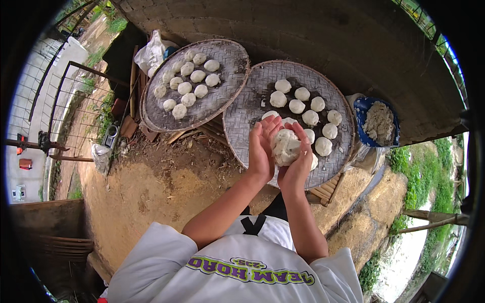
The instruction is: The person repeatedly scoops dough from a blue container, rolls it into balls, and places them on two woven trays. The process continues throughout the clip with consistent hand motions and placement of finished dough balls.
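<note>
Between my two palms sits a lump of white dough (286, 147), rough and roundish, larger than the balls near it. My left hand (261, 149) cups it from the left and my right hand (299, 160) from the right, both with fingers curved around it. They hang over the near part of a round woven tray (242, 113). Several white dough balls (296, 106) lie on that tray, some partly hidden behind my hands. To the right, a blue basin (361, 113) holds a crumbly off-white mass (379, 122).
A second round woven tray (222, 53) with several dough balls (185, 88) stands at the left, its edge meeting the first. Behind both runs a block wall (303, 30). A white plastic bag (150, 53) is at the back left. Wooden slats (328, 189) show under the nearer tray.
</note>
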`<state>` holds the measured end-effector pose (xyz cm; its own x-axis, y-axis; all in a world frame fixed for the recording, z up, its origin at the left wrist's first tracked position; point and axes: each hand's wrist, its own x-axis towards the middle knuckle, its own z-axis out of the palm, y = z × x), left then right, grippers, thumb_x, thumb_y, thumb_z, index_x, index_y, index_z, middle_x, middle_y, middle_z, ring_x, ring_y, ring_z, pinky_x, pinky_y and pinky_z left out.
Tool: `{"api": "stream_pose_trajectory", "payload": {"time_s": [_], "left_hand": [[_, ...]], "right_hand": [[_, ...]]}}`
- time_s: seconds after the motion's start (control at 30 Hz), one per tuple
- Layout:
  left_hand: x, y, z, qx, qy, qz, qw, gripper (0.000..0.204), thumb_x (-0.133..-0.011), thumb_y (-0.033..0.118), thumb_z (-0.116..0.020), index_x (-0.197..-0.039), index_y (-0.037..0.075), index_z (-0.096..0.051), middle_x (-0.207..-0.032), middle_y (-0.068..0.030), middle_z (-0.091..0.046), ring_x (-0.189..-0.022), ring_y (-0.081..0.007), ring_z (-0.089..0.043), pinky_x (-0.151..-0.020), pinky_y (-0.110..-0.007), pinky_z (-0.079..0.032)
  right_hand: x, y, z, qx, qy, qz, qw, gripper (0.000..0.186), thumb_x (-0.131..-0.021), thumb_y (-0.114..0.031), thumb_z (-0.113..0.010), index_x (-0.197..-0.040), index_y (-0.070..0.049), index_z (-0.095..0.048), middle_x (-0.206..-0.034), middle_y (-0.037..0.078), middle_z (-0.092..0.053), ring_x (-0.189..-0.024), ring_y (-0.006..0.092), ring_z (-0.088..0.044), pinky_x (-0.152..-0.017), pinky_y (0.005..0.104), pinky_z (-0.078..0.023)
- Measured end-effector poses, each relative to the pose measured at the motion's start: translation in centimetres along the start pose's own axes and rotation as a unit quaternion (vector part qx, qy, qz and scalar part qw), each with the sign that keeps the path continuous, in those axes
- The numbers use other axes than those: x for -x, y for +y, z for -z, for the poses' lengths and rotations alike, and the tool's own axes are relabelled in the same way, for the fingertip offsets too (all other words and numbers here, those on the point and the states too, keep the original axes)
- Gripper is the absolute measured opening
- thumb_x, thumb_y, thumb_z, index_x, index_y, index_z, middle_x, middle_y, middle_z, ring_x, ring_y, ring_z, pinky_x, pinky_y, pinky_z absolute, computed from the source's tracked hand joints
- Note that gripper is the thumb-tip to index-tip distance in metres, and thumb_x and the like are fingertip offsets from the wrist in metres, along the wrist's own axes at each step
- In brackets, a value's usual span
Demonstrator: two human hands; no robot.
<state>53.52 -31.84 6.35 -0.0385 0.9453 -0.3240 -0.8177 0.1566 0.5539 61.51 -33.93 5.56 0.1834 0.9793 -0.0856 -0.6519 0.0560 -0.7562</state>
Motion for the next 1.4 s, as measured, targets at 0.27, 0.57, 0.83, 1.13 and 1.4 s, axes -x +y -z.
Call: {"api": "stream_pose_trajectory", "payload": {"time_s": [0.27,0.57,0.83,1.13,1.4], "left_hand": [[2.0,12.2,7.6,0.114,0.109,0.064,0.985,0.051,-0.101,0.052,-0.051,-0.126,0.008,-0.056,-0.114,-0.0073,-0.064,-0.103,-0.0216,-0.066,-0.096,-0.041,-0.055],[-3.9,20.8,13.8,0.02,-0.066,0.086,0.994,0.07,-0.102,0.065,-0.048,-0.138,0.005,-0.055,-0.12,-0.0087,-0.067,-0.112,-0.0227,-0.066,-0.102,-0.043,-0.053],[-10.8,28.5,18.6,0.06,-0.073,0.035,0.995,0.064,-0.106,0.055,-0.046,-0.144,0.004,-0.047,-0.151,-0.0209,-0.049,-0.146,-0.0332,-0.041,-0.117,-0.047,-0.042],[-20.0,35.8,29.0,-0.035,0.202,0.066,0.977,0.053,-0.104,0.053,-0.048,-0.132,0.008,-0.057,-0.126,-0.0112,-0.066,-0.121,-0.0268,-0.062,-0.107,-0.045,-0.049],[-26.7,44.9,42.8,-0.266,0.013,0.133,0.955,0.04,-0.109,0.034,-0.046,-0.134,0.005,-0.059,-0.127,-0.0058,-0.063,-0.117,-0.0193,-0.061,-0.103,-0.037,-0.048]], "right_hand": [[2.3,7.9,-10.3,0.246,-0.164,0.085,0.952,0.034,-0.104,-0.024,-0.056,-0.101,0.007,-0.071,-0.107,0.014,-0.07,-0.113,0.0224,-0.061,-0.107,0.039,-0.045],[-2.3,14.9,-16.6,0.225,-0.18,0.102,0.952,0.053,-0.106,-0.044,-0.054,-0.133,0.002,-0.06,-0.127,0.016,-0.064,-0.113,0.0232,-0.064,-0.099,0.0381,-0.05],[-5.4,23.2,-23.2,0.209,-0.24,0.058,0.946,0.033,-0.105,-0.016,-0.056,-0.132,0.002,-0.06,-0.128,0.013,-0.065,-0.123,0.0219,-0.06,-0.109,0.0345,-0.044],[-10.8,37.7,-31.2,0.005,-0.03,-0.125,0.992,0.032,-0.107,-0.02,-0.057,-0.132,0.0,-0.061,-0.131,0.013,-0.064,-0.12,0.0185,-0.059,-0.104,0.0312,-0.047],[-9.2,50.9,-37.2,-0.045,0.136,-0.297,0.944,0.046,-0.103,-0.026,-0.063,-0.143,-0.006,-0.051,-0.141,0.009,-0.052,-0.123,0.0194,-0.056,-0.097,0.036,-0.052]]}}
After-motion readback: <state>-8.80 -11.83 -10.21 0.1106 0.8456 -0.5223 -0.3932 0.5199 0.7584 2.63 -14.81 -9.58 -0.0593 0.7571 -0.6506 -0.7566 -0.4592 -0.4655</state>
